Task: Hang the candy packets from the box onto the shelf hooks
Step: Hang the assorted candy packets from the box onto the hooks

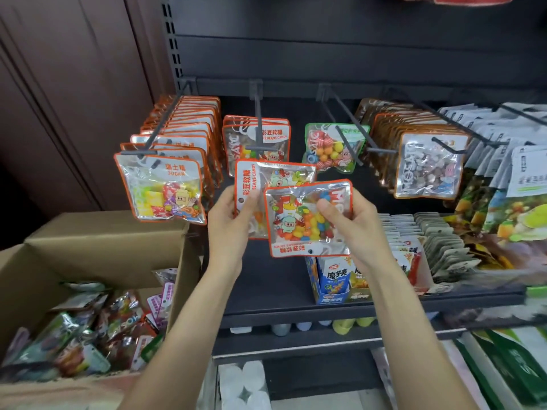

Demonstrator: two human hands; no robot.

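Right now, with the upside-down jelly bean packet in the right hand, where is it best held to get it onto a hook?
Hold the upside-down packet by a side edge near its white header strip, which now points down, and come from the right, as the right hand does. The header seems to carry the hang hole, so it must turn upward and stay uncovered for the hook.

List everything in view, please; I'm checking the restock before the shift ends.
orange-edged clear jelly-bean packets: two, in hand, below the hook
black metal shelf hooks: several, shelf back
orange-edged hanging sugar packets: a full row, leftmost hook
green-edged packet: one, middle hook
brown cardboard box: one, lower left, holding mixed packets
blue snack cartons: some, lower shelf
left hand: grips the rear packet
right hand: grips the front packet
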